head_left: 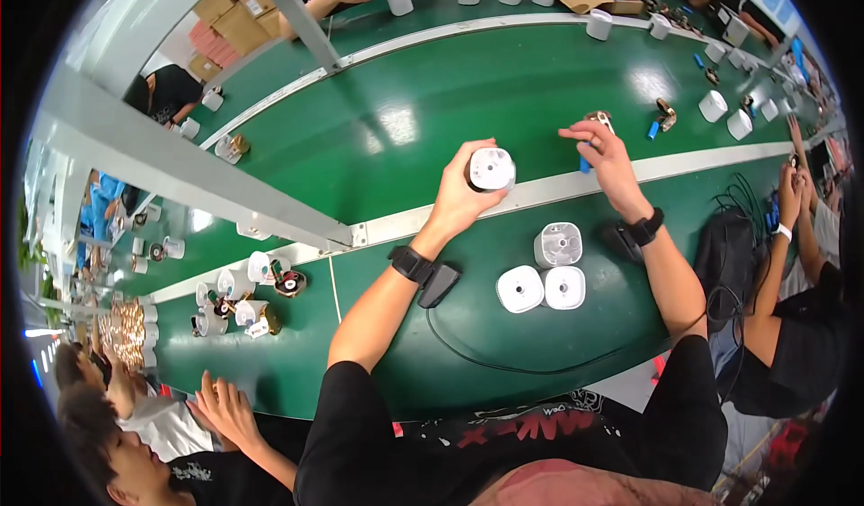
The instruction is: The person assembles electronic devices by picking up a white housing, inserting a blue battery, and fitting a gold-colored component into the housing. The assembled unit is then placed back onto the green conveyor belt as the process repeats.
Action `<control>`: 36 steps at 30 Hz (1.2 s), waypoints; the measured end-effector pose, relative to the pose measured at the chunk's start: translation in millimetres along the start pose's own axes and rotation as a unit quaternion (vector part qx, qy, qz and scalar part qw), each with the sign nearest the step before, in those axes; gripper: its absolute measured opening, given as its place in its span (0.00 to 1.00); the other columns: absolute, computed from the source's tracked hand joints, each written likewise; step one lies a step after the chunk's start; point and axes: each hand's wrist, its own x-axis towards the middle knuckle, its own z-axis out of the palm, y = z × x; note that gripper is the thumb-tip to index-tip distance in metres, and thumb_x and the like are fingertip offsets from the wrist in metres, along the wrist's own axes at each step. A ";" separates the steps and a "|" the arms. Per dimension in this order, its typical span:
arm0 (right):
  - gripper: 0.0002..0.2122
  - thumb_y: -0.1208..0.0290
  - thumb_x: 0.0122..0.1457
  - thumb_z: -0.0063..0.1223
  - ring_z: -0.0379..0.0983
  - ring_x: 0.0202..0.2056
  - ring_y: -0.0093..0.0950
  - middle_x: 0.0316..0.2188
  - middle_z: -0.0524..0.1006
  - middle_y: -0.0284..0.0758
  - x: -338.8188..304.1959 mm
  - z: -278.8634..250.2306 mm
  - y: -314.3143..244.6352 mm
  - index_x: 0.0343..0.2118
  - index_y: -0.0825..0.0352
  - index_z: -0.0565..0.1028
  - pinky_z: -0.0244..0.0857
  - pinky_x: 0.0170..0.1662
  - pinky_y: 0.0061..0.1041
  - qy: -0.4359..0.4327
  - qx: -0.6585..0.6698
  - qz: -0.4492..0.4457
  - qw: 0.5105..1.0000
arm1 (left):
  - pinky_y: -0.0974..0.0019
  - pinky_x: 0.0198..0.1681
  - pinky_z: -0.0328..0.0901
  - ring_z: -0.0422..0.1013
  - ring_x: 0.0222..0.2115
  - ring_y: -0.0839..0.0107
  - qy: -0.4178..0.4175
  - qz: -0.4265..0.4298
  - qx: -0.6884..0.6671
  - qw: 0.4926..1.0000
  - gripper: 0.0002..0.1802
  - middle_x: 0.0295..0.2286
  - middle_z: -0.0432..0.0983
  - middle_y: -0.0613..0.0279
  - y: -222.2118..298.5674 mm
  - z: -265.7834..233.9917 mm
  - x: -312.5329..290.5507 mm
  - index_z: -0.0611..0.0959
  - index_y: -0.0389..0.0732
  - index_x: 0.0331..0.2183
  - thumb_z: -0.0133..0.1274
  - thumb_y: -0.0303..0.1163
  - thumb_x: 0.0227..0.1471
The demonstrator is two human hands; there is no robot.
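Observation:
My left hand (465,191) is closed around a white rounded-square housing (491,170), its face with a small central hole turned up. To its right, my right hand (605,157) has its fingers stretched to the left above the green surface. A gold-coloured part (598,118) and a blue cylinder (586,157) show from behind that hand. It mostly covers them, and whether they touch it is hard to see. Between my forearms stand three white housings close together: an open-topped one (558,244) at the back, and a left one (520,288) and a right one (565,287) in front.
A pale rail (558,188) divides the green bench from the green strip beyond. A grey post (198,164) slants across the left. Black cables (540,370) run between my wristbands. Another gold part with a blue cylinder (652,131) lies right. Several housings (236,283) stand left; co-workers sit both sides.

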 end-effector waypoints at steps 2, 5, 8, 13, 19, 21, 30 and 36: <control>0.13 0.81 0.59 0.46 0.72 0.47 0.27 0.46 0.76 0.40 0.3 -2.2 3.6 0.48 0.73 0.71 0.65 0.52 0.24 -0.025 -0.156 -0.044 0.986 | 0.65 0.53 0.64 0.69 0.49 0.64 -0.014 -0.033 -0.004 0.999 0.34 0.43 0.72 0.59 -0.3 0.8 -5.7 0.72 0.40 0.46 0.64 0.18 0.31; 0.11 0.82 0.58 0.48 0.74 0.44 0.26 0.44 0.77 0.40 -2.1 2.8 1.4 0.44 0.72 0.75 0.68 0.49 0.24 -0.042 -0.230 -0.043 0.971 | 0.64 0.52 0.64 0.70 0.47 0.65 -0.056 -0.016 0.094 0.994 0.34 0.43 0.72 0.59 1.9 3.0 -9.0 0.73 0.40 0.47 0.65 0.22 0.33; 0.08 0.83 0.56 0.50 0.76 0.40 0.26 0.42 0.78 0.40 -5.9 11.3 -5.2 0.39 0.73 0.77 0.70 0.45 0.23 -0.048 -0.224 0.000 0.973 | 0.64 0.53 0.63 0.69 0.47 0.67 -0.075 -0.029 0.113 0.990 0.34 0.45 0.71 0.60 6.4 4.3 -10.3 0.73 0.39 0.48 0.65 0.24 0.35; 0.08 0.81 0.55 0.53 0.77 0.37 0.25 0.40 0.79 0.38 -16.9 29.8 -22.4 0.38 0.72 0.78 0.72 0.40 0.23 -0.024 -0.243 -0.116 0.963 | 0.63 0.53 0.62 0.68 0.48 0.66 -0.098 -0.005 0.139 0.985 0.36 0.46 0.70 0.59 18.9 14.6 -13.0 0.73 0.39 0.50 0.67 0.26 0.34; 0.11 0.81 0.52 0.58 0.78 0.37 0.29 0.40 0.80 0.36 -31.2 46.4 -26.7 0.40 0.68 0.77 0.72 0.40 0.25 -0.030 -0.353 -0.201 0.913 | 0.60 0.50 0.62 0.68 0.46 0.58 -0.086 0.070 0.181 0.977 0.38 0.44 0.70 0.58 7.7 23.9 -11.0 0.74 0.42 0.49 0.68 0.28 0.31; 0.11 0.80 0.52 0.58 0.78 0.37 0.30 0.40 0.80 0.36 -29.7 46.7 -25.7 0.39 0.68 0.77 0.72 0.40 0.25 -0.040 -0.357 -0.226 0.906 | 0.59 0.50 0.61 0.66 0.46 0.57 -0.084 0.076 0.158 0.981 0.39 0.42 0.71 0.58 7.6 25.4 -11.9 0.74 0.41 0.49 0.68 0.29 0.30; 0.10 0.83 0.50 0.57 0.75 0.42 0.38 0.42 0.79 0.36 -30.8 59.5 -38.3 0.37 0.68 0.75 0.68 0.46 0.31 -0.070 -0.430 -0.329 0.838 | 0.58 0.50 0.62 0.67 0.43 0.57 -0.059 0.130 0.175 0.974 0.41 0.42 0.74 0.56 0.0 20.6 -15.8 0.75 0.38 0.48 0.70 0.31 0.26; 0.12 0.84 0.52 0.52 0.70 0.47 0.40 0.44 0.78 0.38 -34.4 63.6 -36.5 0.40 0.69 0.75 0.62 0.52 0.35 -0.153 -0.428 -0.265 0.850 | 0.58 0.50 0.62 0.67 0.43 0.58 -0.081 0.123 0.185 0.972 0.39 0.41 0.74 0.55 1.4 20.4 -18.9 0.77 0.38 0.46 0.70 0.34 0.27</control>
